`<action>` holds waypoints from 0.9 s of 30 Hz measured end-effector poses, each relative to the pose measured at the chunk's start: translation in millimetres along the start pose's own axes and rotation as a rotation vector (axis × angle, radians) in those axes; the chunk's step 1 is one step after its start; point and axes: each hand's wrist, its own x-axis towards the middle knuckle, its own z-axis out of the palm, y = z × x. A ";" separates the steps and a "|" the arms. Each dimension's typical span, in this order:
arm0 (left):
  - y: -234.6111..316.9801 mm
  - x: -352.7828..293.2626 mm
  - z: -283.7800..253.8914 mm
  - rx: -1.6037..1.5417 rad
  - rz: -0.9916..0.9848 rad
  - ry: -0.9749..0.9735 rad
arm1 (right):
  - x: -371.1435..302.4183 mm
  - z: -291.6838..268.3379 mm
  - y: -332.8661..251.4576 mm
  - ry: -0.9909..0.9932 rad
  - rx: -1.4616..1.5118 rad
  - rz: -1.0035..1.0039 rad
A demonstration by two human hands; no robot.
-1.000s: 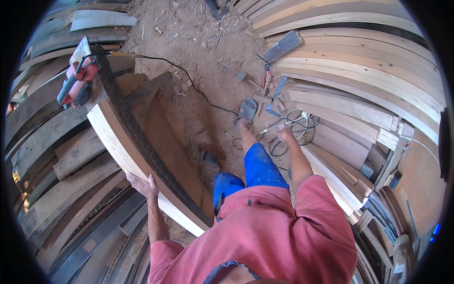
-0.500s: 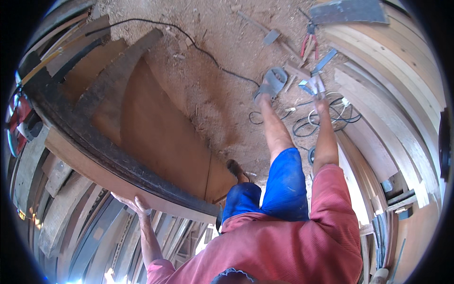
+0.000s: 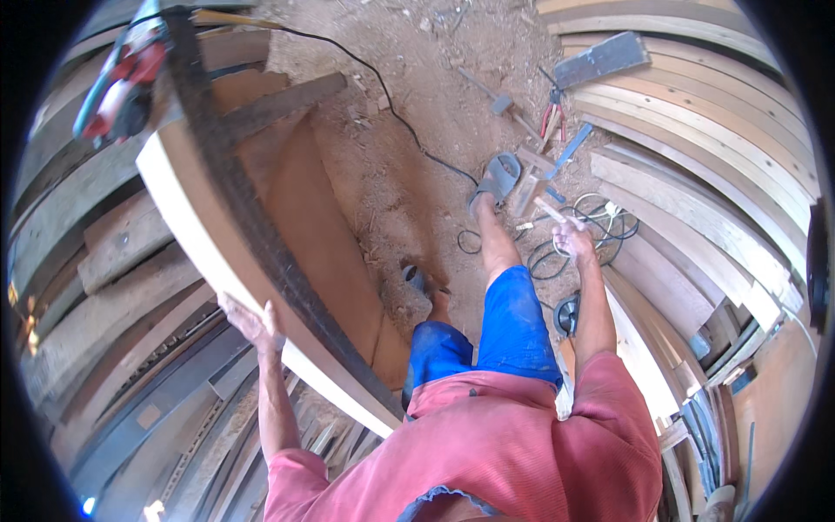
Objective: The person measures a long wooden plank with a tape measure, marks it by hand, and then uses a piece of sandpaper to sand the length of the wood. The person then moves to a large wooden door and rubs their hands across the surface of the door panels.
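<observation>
My left hand (image 3: pixel 252 325) lies against the outer edge of a long pale board (image 3: pixel 209 239). Its fingers are stretched out flat, with the thumb apart. The board runs beside a dark beam (image 3: pixel 252 204) with a brown panel (image 3: pixel 317 235) on its inner side. Above the floor on the right, my right hand (image 3: pixel 574 241) closes around a narrow pale stick-like piece (image 3: pixel 549 209); its exact kind is unclear. Below that hand lie coiled cables (image 3: pixel 600 228). Wooden blocks (image 3: pixel 527 193) and a blue flat bar (image 3: pixel 572 148) lie close by.
A red and teal power tool (image 3: pixel 130 87) sits at the upper left end of the beam. A hammer (image 3: pixel 502 104), red-handled pliers (image 3: pixel 553 117) and a dark block (image 3: pixel 602 59) lie ahead. A black cable (image 3: pixel 383 83) crosses the sawdust floor. Planks (image 3: pixel 687 113) are stacked on both sides.
My right hand has drawn back from the floor tools toward me, with the pale piece in it. My left hand stays along the board. The view has shifted, bringing the power tool further in.
</observation>
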 end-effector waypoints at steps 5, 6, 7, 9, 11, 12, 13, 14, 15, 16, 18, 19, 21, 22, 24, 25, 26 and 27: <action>-8.6 1.8 28.7 0.243 -0.017 0.005 | -131.9 114.8 -38.7 -0.409 -0.075 -0.291; 5.3 8.5 17.4 0.220 -0.069 -0.031 | -157.2 131.5 -39.2 -0.486 -0.132 -0.389; 23.1 12.3 5.0 0.192 -0.123 -0.070 | -183.1 147.2 -40.9 -0.560 -0.198 -0.487; 35.3 2.8 0.1 0.306 -0.191 -0.013 | -254.2 183.5 -46.8 -0.643 -0.303 -0.597; 75.2 -21.2 -17.7 -0.543 -0.109 0.035 | -322.2 211.7 -46.4 -0.704 -0.409 -0.687; 103.2 -39.7 -37.5 -0.908 0.035 -0.069 | -352.8 220.6 -40.9 -0.739 -0.444 -0.677; 130.3 -60.1 -64.0 -1.264 0.195 -0.179 | -376.7 225.1 -33.3 -0.773 -0.481 -0.663; 145.2 -83.4 -85.2 -1.372 0.211 -0.315 | -393.9 226.8 -23.7 -0.799 -0.511 -0.676; 148.5 -107.4 -101.7 -1.469 0.220 -0.445 | -415.8 234.9 -13.1 -0.817 -0.534 -0.693; 145.4 -128.2 -103.6 -1.548 0.123 -0.389 | -440.5 243.9 -2.3 -0.924 -0.425 -0.697; 128.9 -161.0 -105.2 -1.738 -0.007 -0.322 | -476.3 257.5 21.0 -1.037 -0.331 -0.708; 121.0 -172.9 -108.3 -1.747 0.004 -0.301 | -489.0 262.2 31.8 -1.083 -0.251 -0.694; 109.2 -192.9 -115.5 -1.933 -0.091 -0.330 | -504.8 272.9 47.8 -1.133 -0.181 -0.678; 104.9 -199.5 -120.9 -1.978 -0.115 -0.337 | -506.9 278.2 55.4 -1.126 -0.147 -0.682; 94.8 -208.5 -118.0 -2.028 -0.135 -0.313 | -491.1 288.5 65.4 -1.163 -0.190 -0.713; 91.6 -211.9 -115.1 -2.072 -0.159 -0.307 | -483.9 294.0 71.9 -1.176 -0.204 -0.708; 91.2 -215.2 -112.1 -2.078 -0.162 -0.284 | -478.3 299.0 78.7 -1.103 -0.255 -0.687; 90.5 -220.0 -106.4 -2.101 -0.204 -0.265 | -472.8 306.9 85.4 -1.031 -0.303 -0.658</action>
